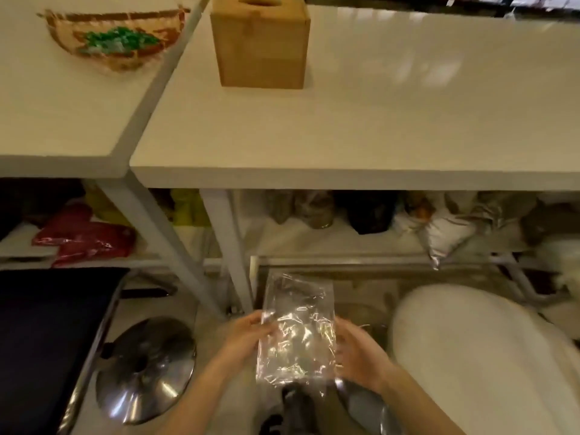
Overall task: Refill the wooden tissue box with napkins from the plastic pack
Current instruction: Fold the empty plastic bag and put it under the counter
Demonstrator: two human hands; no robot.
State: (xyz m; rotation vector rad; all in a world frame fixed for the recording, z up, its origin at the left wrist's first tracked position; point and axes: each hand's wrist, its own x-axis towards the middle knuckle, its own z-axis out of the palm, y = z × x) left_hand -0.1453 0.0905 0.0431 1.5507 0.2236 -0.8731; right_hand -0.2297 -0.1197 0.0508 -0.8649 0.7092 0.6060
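Observation:
The wooden tissue box (261, 45) stands upright at the back of the white table (361, 146), with an oval slot in its top. Well below the table's front edge I hold a clear, crinkled plastic pack (296, 331) between both hands. My left hand (243, 335) grips its left edge and my right hand (357, 350) holds its right side. The pack looks see-through; whether napkins are inside I cannot tell.
A woven basket (116, 42) with green contents sits on a second white table (62, 120) at the left. Under the tables are shelves with bags (84, 237). A black chair seat (47, 340), a chrome chair base (147, 368) and a white cushion (477, 356) surround my hands.

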